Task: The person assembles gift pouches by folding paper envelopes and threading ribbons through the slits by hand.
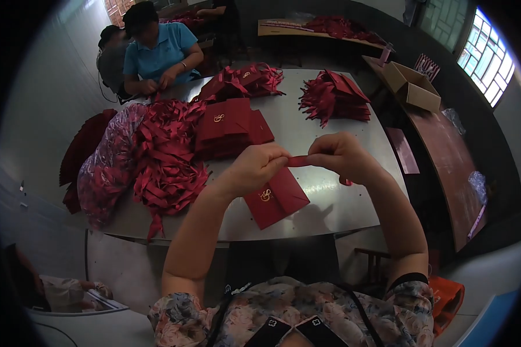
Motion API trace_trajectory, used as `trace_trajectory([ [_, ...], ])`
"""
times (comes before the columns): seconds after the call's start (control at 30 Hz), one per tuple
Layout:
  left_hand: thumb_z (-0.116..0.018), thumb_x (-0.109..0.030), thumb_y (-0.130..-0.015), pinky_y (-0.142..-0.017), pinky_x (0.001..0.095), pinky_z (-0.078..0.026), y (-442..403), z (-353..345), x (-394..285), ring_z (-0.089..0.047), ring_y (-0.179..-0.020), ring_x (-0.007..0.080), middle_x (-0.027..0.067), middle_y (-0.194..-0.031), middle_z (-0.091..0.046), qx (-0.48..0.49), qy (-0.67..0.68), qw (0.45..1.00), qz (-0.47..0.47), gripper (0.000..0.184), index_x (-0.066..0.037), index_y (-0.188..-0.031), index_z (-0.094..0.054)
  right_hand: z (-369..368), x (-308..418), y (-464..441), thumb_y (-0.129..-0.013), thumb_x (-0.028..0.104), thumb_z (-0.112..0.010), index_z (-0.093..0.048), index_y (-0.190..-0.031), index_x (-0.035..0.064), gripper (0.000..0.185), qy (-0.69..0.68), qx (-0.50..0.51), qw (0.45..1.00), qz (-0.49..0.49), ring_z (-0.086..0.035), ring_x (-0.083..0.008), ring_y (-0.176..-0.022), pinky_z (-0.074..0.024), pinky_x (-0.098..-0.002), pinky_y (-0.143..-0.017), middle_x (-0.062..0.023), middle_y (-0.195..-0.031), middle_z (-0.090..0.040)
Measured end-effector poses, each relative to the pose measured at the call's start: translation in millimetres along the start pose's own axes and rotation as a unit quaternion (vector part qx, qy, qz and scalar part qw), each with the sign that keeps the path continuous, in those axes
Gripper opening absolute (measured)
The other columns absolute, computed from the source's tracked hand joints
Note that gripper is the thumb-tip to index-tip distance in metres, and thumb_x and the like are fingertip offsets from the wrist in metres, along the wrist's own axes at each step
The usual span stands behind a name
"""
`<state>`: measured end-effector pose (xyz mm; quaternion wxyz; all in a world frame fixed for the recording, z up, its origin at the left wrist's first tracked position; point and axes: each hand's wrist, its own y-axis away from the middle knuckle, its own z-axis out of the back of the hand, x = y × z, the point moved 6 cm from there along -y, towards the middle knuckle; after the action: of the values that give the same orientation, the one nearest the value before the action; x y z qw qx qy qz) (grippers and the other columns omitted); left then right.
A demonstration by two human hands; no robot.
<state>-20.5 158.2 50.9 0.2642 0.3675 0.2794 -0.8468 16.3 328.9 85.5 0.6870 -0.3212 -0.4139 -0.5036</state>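
Note:
A short stretch of red ribbon [298, 161] runs between my two hands, above the table. My left hand [256, 168] pinches one end of it. The other part is pinched by my right hand [338, 155], and a bit of red shows below that palm. Under my left hand a flat red paper bag [276, 198] with a gold logo lies on the table, partly covered by the hand. Just beyond it stands a stack of similar red bags [226, 124]. To the left spreads a heap of loose red ribbons [171, 156].
A clear plastic sack [107, 170] of red ribbons lies at the left of the metal table [341, 202]. Bags with ribbons [337, 98] are stacked at the far right. A co-worker in a blue shirt [162, 52] works across the table. An open cardboard box [411, 87] sits on a side bench.

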Motion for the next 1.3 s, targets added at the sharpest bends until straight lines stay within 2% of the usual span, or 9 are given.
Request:
trace_trajectory([
  [0.13,-0.060,-0.009,-0.090,-0.074,0.0274,-0.048,-2,-21,33,-0.059,-0.082,0.0136,0.0063,-0.086,-0.063,0.042,0.223,0.967,0.118,0.018,0.002,-0.104,-0.062,23,-23,7,-0.087,0.012,-0.070,-0.070,-0.085,0.0002,0.012,0.048,-0.008,0.998,0.035,-0.045,-0.0030,-0.060,-0.0356,-0.0214,-0.053,0.0034,-0.065,-0.053],
  [0.37,-0.059,-0.010,-0.091,-0.072,0.0254,-0.048,10,-32,38,-0.058,-0.080,0.0089,0.0038,-0.087,-0.062,-0.059,0.228,0.959,0.159,0.015,0.002,-0.100,-0.062,35,-63,13,-0.088,0.013,-0.070,-0.069,-0.086,-0.0025,0.016,0.058,-0.039,0.997,-0.014,-0.046,-0.0053,-0.061,-0.0374,-0.0247,-0.054,0.0015,-0.066,-0.055],
  [0.47,-0.063,-0.016,-0.090,-0.066,0.0306,-0.049,34,-26,35,-0.062,-0.075,0.0157,0.0076,-0.085,-0.064,-0.166,0.082,0.973,0.139,0.017,0.001,-0.094,-0.062,36,-83,10,-0.088,0.013,-0.069,-0.069,-0.086,-0.0029,0.016,0.048,-0.039,0.997,-0.037,-0.047,-0.0063,-0.062,-0.0388,-0.0264,-0.054,0.0003,-0.066,-0.056],
  [0.53,-0.070,-0.027,-0.086,-0.065,0.0382,-0.050,62,-12,29,-0.064,-0.075,0.0269,0.0122,-0.085,-0.065,-0.236,-0.218,0.918,0.234,0.027,0.000,-0.089,-0.063,45,-103,8,-0.088,0.012,-0.068,-0.069,-0.088,-0.0026,0.015,0.148,-0.055,0.987,-0.032,-0.048,-0.0082,-0.062,-0.0404,-0.0278,-0.055,-0.0012,-0.068,-0.058],
  [0.63,-0.076,-0.036,-0.079,-0.069,0.0422,-0.051,94,-15,45,-0.064,-0.079,0.0339,0.0141,-0.086,-0.066,-0.201,-0.262,0.854,0.403,0.037,-0.002,-0.087,-0.064,53,-147,12,-0.085,0.015,-0.068,-0.070,-0.091,-0.0005,0.016,0.182,0.011,0.968,-0.171,-0.061,-0.0170,-0.069,-0.0505,-0.0313,-0.065,-0.0087,-0.085,-0.065],
  [0.67,-0.076,-0.036,-0.079,-0.069,0.0422,-0.051,98,-20,49,-0.064,-0.079,0.0339,0.0141,-0.086,-0.066,-0.200,-0.260,0.853,0.405,0.037,-0.002,-0.087,-0.064,53,-138,13,-0.083,0.018,-0.068,-0.071,-0.094,0.0028,0.018,0.360,-0.036,0.929,-0.082,-0.065,-0.0262,-0.084,-0.0522,-0.0361,-0.077,-0.0121,-0.095,-0.065],
  [0.77,-0.078,-0.045,-0.074,-0.066,0.0412,-0.049,100,-32,59,-0.064,-0.072,0.0306,0.0150,-0.076,-0.065,-0.215,-0.311,0.855,0.355,0.047,-0.003,-0.090,-0.065,37,-128,6,-0.082,0.019,-0.068,-0.070,-0.098,0.0054,0.021,0.341,-0.128,0.931,-0.031,-0.063,-0.0321,-0.094,-0.0500,-0.0392,-0.085,-0.0123,-0.102,-0.063],
  [1.17,-0.085,-0.018,-0.068,-0.079,0.0396,-0.051,83,-33,87,-0.061,-0.089,0.0292,0.0107,-0.097,-0.059,-0.263,-0.208,0.863,0.378,0.046,-0.004,-0.102,-0.058,-28,-129,-13,-0.083,0.012,-0.062,-0.065,-0.092,0.0035,0.013,0.338,-0.158,0.921,0.113,-0.060,-0.0330,-0.089,-0.0487,-0.0403,-0.081,-0.0128,-0.090,-0.064],
  [1.3,-0.084,-0.011,-0.065,-0.081,0.0393,-0.049,74,-36,91,-0.059,-0.093,0.0293,0.0115,-0.097,-0.057,-0.286,-0.220,0.877,0.317,0.048,-0.005,-0.103,-0.056,-52,-119,-31,-0.087,0.009,-0.062,-0.058,-0.095,-0.0012,0.014,0.016,-0.120,0.992,0.035,-0.059,-0.0185,-0.070,-0.0486,-0.0332,-0.068,-0.0124,-0.078,-0.064],
])
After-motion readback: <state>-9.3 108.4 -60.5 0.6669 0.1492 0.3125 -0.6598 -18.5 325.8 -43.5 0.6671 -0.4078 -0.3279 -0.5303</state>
